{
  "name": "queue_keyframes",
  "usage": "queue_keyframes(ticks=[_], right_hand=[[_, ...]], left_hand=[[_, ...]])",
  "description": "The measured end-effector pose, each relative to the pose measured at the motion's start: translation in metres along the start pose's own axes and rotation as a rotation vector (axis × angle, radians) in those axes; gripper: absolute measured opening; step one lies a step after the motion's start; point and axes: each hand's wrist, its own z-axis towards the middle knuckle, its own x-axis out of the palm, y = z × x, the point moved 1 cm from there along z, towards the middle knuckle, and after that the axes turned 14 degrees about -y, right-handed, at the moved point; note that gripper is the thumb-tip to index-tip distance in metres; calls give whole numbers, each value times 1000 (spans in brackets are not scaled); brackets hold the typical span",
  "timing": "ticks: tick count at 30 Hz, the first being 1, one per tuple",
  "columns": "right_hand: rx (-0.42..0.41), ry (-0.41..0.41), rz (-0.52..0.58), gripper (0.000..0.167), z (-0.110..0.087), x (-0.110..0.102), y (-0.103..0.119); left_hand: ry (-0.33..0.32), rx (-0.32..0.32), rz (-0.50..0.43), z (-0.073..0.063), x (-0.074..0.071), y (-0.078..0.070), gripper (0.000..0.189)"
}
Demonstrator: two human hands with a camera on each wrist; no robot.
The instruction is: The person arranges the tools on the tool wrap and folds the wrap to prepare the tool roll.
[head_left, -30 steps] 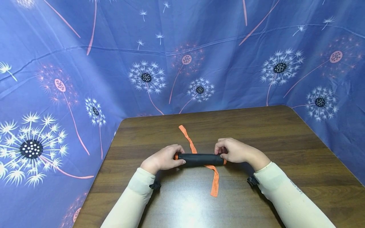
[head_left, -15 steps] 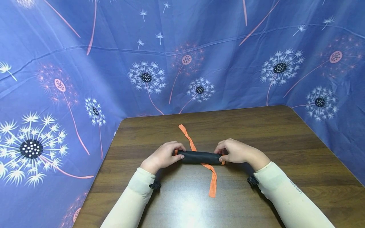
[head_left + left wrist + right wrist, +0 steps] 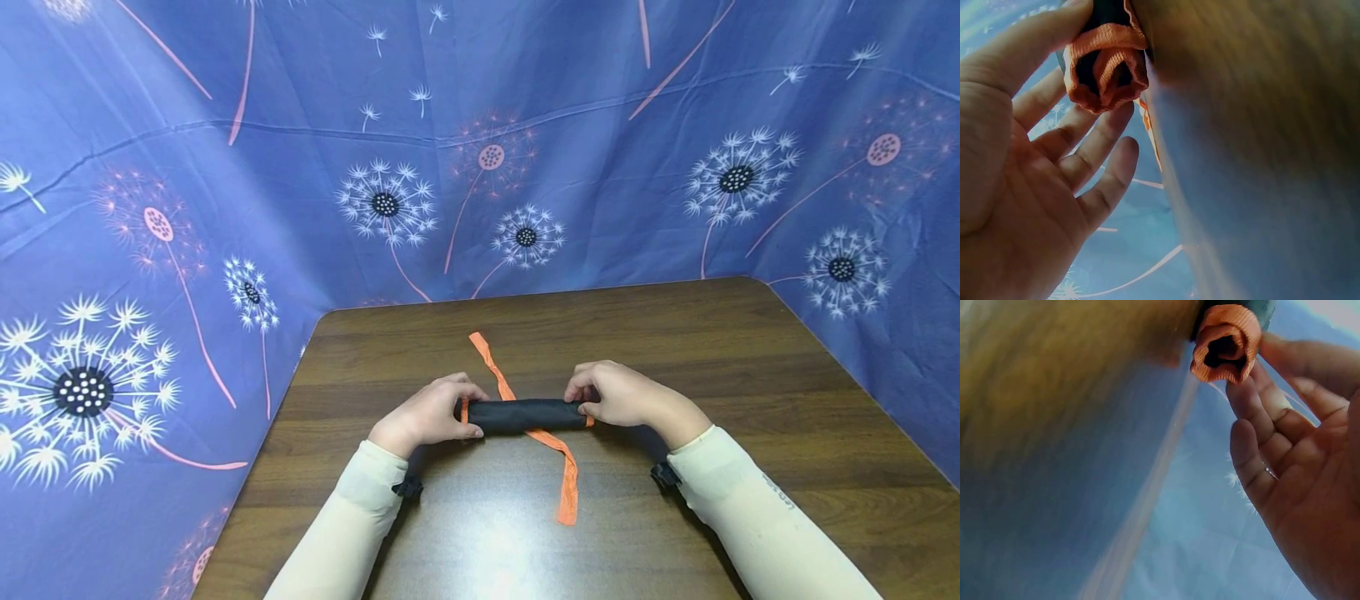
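A rolled-up black fabric roll [image 3: 527, 416] with orange edging lies sideways between my hands over the middle of the table. My left hand [image 3: 429, 414] grips its left end, thumb on the near side and fingers on the far side. At the right end, my right hand [image 3: 626, 397] pinches the roll between thumb and fingers. An orange ribbon [image 3: 567, 479] runs out from beneath it toward me and also away on the far side. In the left wrist view the orange-edged end [image 3: 1107, 65] shows folded layers; the right wrist view shows a coiled, hollow end [image 3: 1225, 344].
The brown wood-grain table [image 3: 712, 350] has rounded far corners. Behind it and at both sides hangs a blue cloth [image 3: 600, 200] printed with dandelions. A small black device [image 3: 408, 487] sits at the left wrist, another [image 3: 664, 477] at the right.
Both hands keep hold of the fabric roll, which has shifted and turned slightly between them. The ribbon's near end swung a little left, then back to the right.
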Motion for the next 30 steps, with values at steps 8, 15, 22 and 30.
queue_keyframes(ticks=[8, 15, 22, 30], right_hand=[[-5, 41, 32, 28, -1, -1, 0], [15, 63, 10, 32, -1, 1, -3], [32, 55, -11, 30, -1, 3, -6], [50, 37, -44, 31, -1, 3, -6]], left_hand=[[5, 20, 40, 1, 2, 0, 35], [23, 8, 26, 0, 4, 3, 31], [54, -19, 21, 0, 6, 3, 29], [57, -18, 24, 0, 5, 2, 31]])
